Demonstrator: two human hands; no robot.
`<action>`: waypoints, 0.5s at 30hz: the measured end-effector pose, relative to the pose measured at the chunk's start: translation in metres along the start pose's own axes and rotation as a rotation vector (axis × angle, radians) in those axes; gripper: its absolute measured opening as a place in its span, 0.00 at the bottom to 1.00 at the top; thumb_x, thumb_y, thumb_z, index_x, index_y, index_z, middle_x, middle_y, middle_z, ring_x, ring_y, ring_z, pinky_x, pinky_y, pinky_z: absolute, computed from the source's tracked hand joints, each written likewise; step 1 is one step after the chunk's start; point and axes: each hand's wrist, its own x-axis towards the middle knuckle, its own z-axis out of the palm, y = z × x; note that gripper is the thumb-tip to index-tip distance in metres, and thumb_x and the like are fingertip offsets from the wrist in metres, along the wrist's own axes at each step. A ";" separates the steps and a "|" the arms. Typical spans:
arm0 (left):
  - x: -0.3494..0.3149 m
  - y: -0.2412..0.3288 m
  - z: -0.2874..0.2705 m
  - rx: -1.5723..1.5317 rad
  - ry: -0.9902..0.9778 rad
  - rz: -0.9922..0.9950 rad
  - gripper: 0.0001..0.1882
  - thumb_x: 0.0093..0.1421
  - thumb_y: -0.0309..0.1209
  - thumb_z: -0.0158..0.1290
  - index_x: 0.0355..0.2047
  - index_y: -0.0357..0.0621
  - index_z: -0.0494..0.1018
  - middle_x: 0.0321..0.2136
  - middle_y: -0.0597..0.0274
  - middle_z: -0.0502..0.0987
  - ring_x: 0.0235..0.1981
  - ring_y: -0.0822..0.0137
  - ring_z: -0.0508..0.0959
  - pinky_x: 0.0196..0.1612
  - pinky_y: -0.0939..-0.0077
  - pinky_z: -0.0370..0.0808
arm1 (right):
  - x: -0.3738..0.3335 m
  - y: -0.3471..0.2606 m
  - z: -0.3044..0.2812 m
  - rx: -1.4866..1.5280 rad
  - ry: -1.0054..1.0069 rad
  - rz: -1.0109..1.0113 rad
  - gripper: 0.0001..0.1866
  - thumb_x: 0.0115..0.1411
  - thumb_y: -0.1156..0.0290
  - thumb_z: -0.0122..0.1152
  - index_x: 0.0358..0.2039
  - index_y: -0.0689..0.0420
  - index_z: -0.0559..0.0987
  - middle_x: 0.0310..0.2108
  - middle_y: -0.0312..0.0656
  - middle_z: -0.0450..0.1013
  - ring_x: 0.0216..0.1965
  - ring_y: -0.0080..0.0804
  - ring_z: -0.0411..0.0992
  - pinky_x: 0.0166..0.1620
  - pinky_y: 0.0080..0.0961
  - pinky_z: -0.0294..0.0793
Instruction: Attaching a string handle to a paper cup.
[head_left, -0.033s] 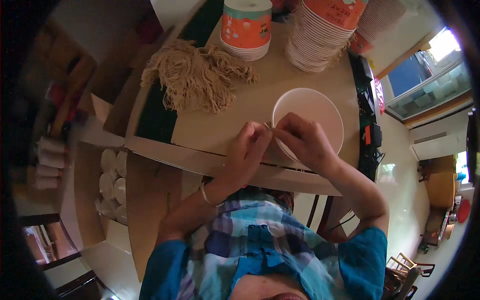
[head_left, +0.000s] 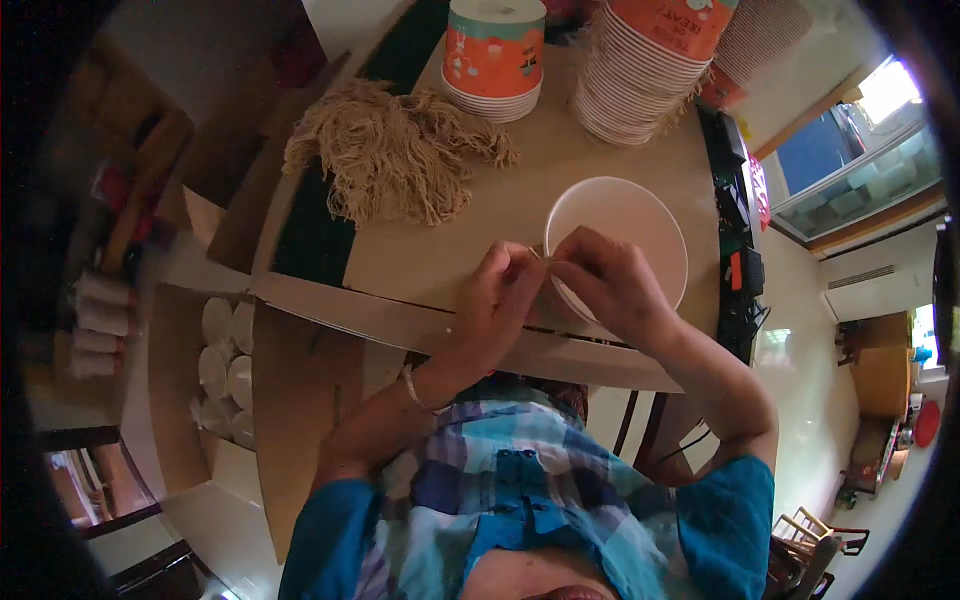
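Note:
Just beyond the near edge of the table is a white paper bucket (head_left: 635,225), its open mouth toward me. My left hand (head_left: 500,290) and my right hand (head_left: 615,280) meet at its left rim, both closed in a pinch with the fingertips almost touching. A thin, light tan bit shows between the fingertips, too small to name. My right hand covers the lower left part of the bucket. To the far left of it lies a loose heap of tan twine strands (head_left: 385,160).
A short stack of orange and teal paper buckets (head_left: 493,65) stands at the back, with a taller nested stack (head_left: 645,75) right of it. Black devices (head_left: 735,205) line the right table edge. A cardboard box (head_left: 175,370) holding several white round items sits low on the left.

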 end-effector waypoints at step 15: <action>0.005 -0.012 0.008 -0.214 0.074 -0.004 0.06 0.68 0.30 0.49 0.36 0.42 0.66 0.26 0.67 0.72 0.25 0.78 0.73 0.27 0.85 0.72 | -0.004 0.004 0.000 0.117 -0.036 0.066 0.09 0.60 0.69 0.60 0.33 0.62 0.76 0.25 0.46 0.75 0.26 0.30 0.74 0.32 0.30 0.73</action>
